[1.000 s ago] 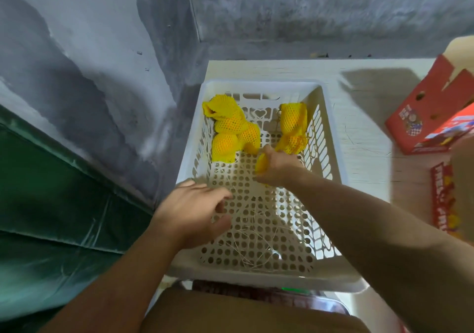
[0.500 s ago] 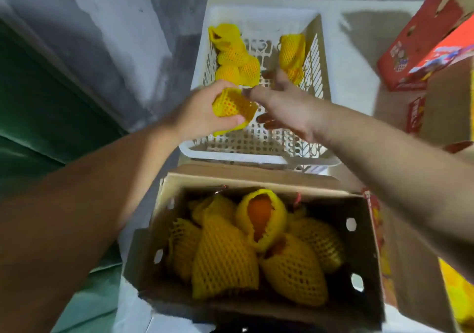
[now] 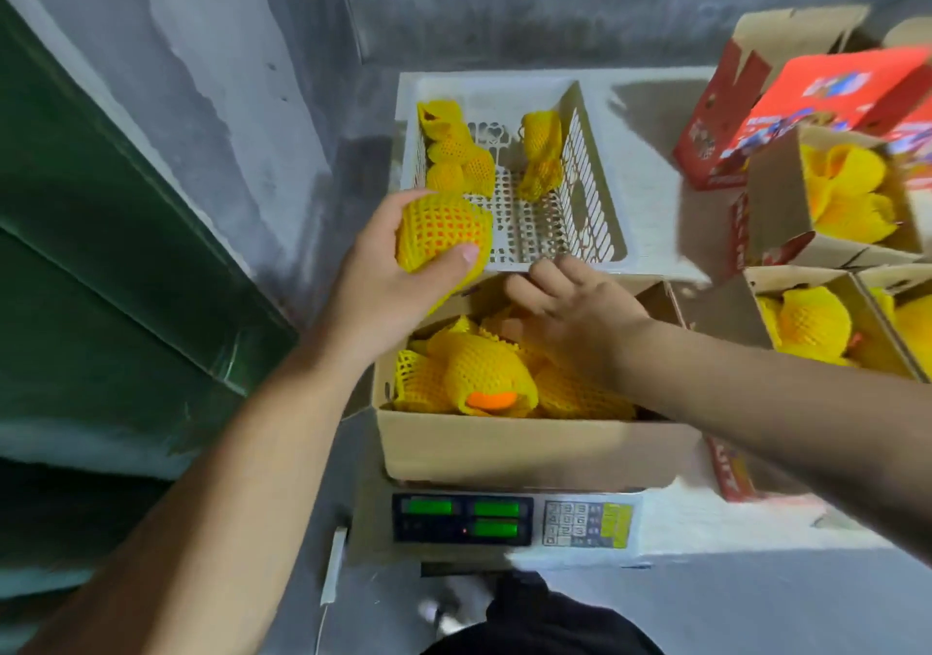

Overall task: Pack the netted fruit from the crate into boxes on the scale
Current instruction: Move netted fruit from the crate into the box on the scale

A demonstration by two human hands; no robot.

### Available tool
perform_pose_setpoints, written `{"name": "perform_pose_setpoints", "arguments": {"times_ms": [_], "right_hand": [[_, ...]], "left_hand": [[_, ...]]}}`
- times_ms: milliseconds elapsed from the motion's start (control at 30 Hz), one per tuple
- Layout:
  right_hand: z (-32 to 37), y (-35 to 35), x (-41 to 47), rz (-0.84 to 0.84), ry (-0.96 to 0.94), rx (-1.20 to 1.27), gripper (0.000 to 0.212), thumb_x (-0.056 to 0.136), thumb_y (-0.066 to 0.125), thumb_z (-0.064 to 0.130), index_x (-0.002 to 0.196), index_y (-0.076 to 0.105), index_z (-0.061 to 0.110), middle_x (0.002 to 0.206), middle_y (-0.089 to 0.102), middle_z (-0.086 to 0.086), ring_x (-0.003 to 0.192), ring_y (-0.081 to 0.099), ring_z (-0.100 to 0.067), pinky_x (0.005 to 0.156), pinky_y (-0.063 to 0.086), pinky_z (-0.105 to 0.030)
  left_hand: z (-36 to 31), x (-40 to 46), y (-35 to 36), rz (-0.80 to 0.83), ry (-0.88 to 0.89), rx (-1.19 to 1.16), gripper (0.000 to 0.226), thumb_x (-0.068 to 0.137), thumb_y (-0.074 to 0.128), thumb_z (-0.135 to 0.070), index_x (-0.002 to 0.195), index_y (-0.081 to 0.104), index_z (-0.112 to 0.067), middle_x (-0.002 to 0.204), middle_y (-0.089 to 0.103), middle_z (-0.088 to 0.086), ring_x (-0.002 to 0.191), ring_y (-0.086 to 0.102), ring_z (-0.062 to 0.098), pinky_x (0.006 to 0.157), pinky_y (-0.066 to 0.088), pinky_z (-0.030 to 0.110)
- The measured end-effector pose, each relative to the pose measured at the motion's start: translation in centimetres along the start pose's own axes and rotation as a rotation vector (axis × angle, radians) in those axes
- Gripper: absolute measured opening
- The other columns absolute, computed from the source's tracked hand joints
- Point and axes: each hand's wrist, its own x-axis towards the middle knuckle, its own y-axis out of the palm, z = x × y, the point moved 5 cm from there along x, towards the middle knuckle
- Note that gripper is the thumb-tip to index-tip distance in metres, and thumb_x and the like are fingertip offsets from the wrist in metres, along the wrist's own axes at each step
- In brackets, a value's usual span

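One netted fruit point(image 3: 439, 231) in left hand point(image 3: 383, 276) grip over box rim point(image 3: 529, 448); right hand point(image 3: 580, 311) spread inside.

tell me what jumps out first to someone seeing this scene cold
Bright yellow netted fruit dominates: the left hand grips one netted fruit over the near edge of the white crate, where a few more lie at the far end. Below it, a cardboard box heaped with netted fruit sits on a scale with green displays, the right hand reaching into it.
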Motion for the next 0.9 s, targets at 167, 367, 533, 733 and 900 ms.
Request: {"name": "perform_pose_setpoints", "arguments": {"times_ms": [167, 367, 533, 733, 900], "right_hand": [[-0.8, -0.8, 0.0, -0.115, -0.031, -0.071, 0.052, 0.1, 0.055, 0.022, 0.144, 0.039, 0.046, 0.139, 0.031, -0.004, 0.124, 0.035, -0.031, 0.104, 0.035, -0.041], [-2.5, -1.9, -3.3, -0.245, 0.118, 0.205, 0.072, 0.07, 0.081, 0.024, 0.13, 0.042, 0.022, 0.129, 0.054, -0.009, 0.11, 0.052, -0.033, 0.084, 0.047, -0.043], [-3.1, -1.9, -7.0, -0.423, 0.387, 1.01, 0.101, 0.071, 0.083, 0.026, 0.153, 0.025, 0.023, 0.155, 0.045, -0.007, 0.137, 0.049, -0.019, 0.109, 0.047, -0.04], [-0.5, -0.6, -9.3, -0.728, 0.672, 1.662, 0.067, 0.075, 0.086, 0.02, 0.131, 0.05, 0.03, 0.107, 0.071, 0.004, 0.097, 0.069, -0.016, 0.08, 0.056, -0.031], [-0.7, -1.5, -8.1, -0.297, 0.845, 0.723, 0.108, 0.072, 0.083, 0.055, 0.158, 0.021, 0.031, 0.148, 0.04, -0.014, 0.136, 0.04, -0.043, 0.106, 0.039, -0.054]], "left_hand": [[-1.0, -2.7, 0.4, -0.032, -0.052, -0.023, 0.057, 0.086, 0.079, -0.055, 0.136, 0.051, -0.047, 0.121, 0.064, -0.024, 0.102, 0.061, -0.014, 0.083, 0.054, 0.018], [-2.6, -5.4, 0.9, -0.023, -0.056, -0.045, 0.059, 0.088, 0.08, -0.052, 0.139, 0.051, -0.042, 0.126, 0.064, -0.019, 0.11, 0.062, -0.004, 0.086, 0.053, 0.022], [-2.5, -7.0, 0.6, -0.047, -0.146, -0.203, 0.057, 0.089, 0.079, -0.051, 0.139, 0.052, -0.044, 0.121, 0.065, -0.022, 0.104, 0.066, -0.003, 0.075, 0.055, 0.015], [-1.2, -8.4, -0.5, -0.068, -0.327, -0.382, 0.055, 0.079, 0.078, -0.066, 0.127, 0.056, -0.052, 0.118, 0.07, -0.02, 0.106, 0.071, 0.007, 0.078, 0.061, 0.028], [-0.6, -9.2, -0.2, -0.076, -0.375, -0.449, 0.086, 0.061, 0.079, -0.073, 0.138, 0.055, -0.044, 0.124, 0.071, -0.014, 0.112, 0.071, 0.015, 0.09, 0.062, 0.041]]}}
